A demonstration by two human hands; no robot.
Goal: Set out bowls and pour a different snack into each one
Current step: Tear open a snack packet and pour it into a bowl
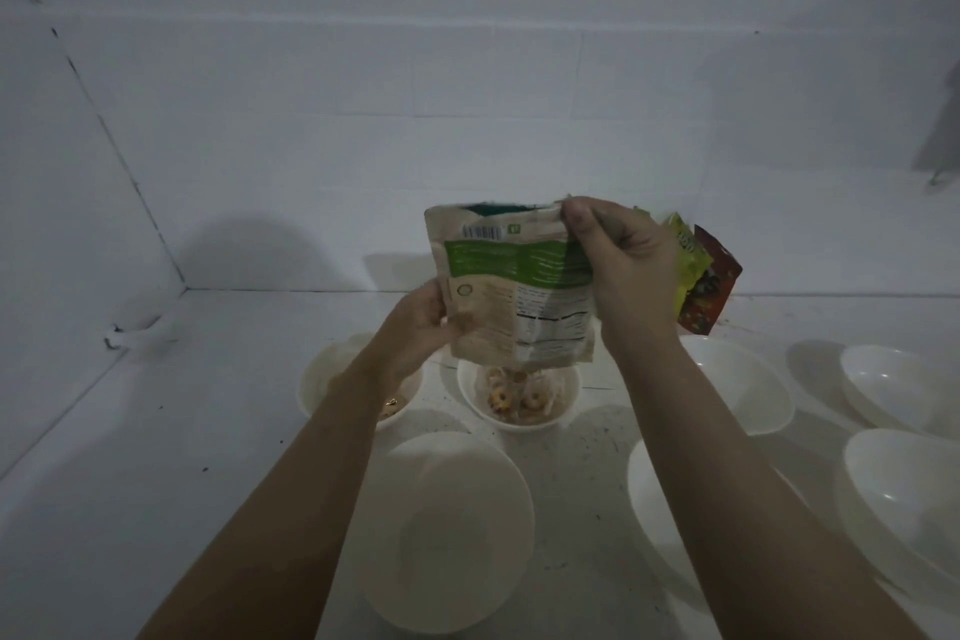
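A beige and green snack pouch [511,286] hangs upside down over a small white bowl [519,418]. Ring-shaped biscuits [519,397] drop from its mouth into that bowl. My left hand [423,319] grips the pouch's left edge. My right hand [618,257] pinches its upper right corner. A second small white bowl [324,374], partly behind my left forearm, holds a little brown snack. A large white bowl [441,530] stands in front, with nothing in it.
Yellow-green and red snack packets [704,275] lean against the white tiled wall behind my right hand. Several more white bowls [737,390] sit on the white counter to the right. A small white fitting [117,335] lies at the left by the wall.
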